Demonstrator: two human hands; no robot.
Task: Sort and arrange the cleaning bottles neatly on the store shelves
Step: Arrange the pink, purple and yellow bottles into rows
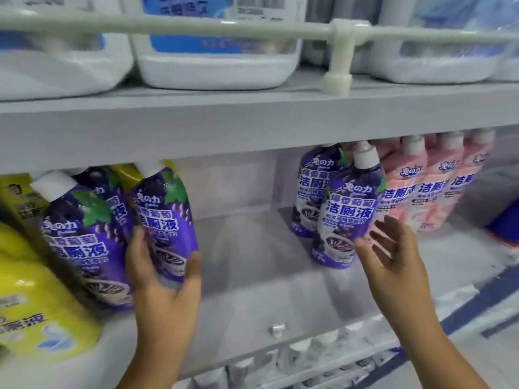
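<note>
**Left hand on purple bottle, right hand free**

Left hand (165, 279) grips a tilted purple bottle (164, 217) at left of the middle shelf (247, 276), beside another purple bottle (81, 242) and yellow bottles (36, 299). Right hand (393, 256), fingers spread, holds nothing, just beside an upright purple bottle (351, 209). Pink bottles (427, 186) stand further right. White jugs (216, 51) on the upper shelf.

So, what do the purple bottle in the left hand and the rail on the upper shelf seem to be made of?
Purple bottle: probably plastic under a glossy printed sleeve, given the light sheen; its cap looks like matte white plastic. Rail: off-white, matte, with a moulded-looking joint, likely plastic or coated metal.
</note>
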